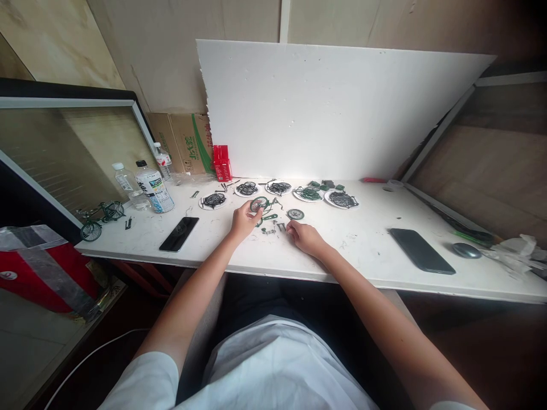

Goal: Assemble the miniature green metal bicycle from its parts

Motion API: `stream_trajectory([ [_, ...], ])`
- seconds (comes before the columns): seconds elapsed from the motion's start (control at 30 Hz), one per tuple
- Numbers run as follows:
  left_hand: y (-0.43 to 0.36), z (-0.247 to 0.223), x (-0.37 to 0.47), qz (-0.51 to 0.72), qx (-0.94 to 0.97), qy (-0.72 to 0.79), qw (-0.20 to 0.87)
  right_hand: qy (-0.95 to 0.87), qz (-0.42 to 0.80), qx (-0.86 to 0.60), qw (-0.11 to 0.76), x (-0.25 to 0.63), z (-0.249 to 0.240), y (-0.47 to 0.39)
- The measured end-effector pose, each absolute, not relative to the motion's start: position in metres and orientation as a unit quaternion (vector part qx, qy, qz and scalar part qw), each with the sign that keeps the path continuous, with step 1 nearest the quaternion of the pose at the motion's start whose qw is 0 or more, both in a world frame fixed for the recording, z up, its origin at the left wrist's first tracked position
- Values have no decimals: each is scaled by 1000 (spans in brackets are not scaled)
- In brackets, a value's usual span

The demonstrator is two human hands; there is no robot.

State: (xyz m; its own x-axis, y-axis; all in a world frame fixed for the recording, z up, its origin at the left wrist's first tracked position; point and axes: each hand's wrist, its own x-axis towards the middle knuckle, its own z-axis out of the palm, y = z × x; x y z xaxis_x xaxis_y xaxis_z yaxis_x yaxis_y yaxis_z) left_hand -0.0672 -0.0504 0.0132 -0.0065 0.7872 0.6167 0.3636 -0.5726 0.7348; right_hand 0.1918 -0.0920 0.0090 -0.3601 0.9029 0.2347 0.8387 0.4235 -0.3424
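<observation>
My left hand is closed on a partly built toy bicycle, a dark green frame with one spoked wheel, raised a little above the white table. My right hand has its fingertips pinched together near the tabletop, beside small loose parts; what sits between them, if anything, is too small to make out. Just beyond it a loose spoked wheel lies flat. A green curved part rests between the hands.
Several white plates of small parts, one a plate of black pieces, line the back. A finished toy bicycle and bottles stand left. Phones flank my arms. A white board leans behind.
</observation>
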Motion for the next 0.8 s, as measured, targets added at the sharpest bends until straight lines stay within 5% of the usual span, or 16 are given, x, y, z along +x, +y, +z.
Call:
stream_trajectory([
  [0.8,-49,12,-67,574,678,416,192,-825,84,-524,195,193,8,-91],
])
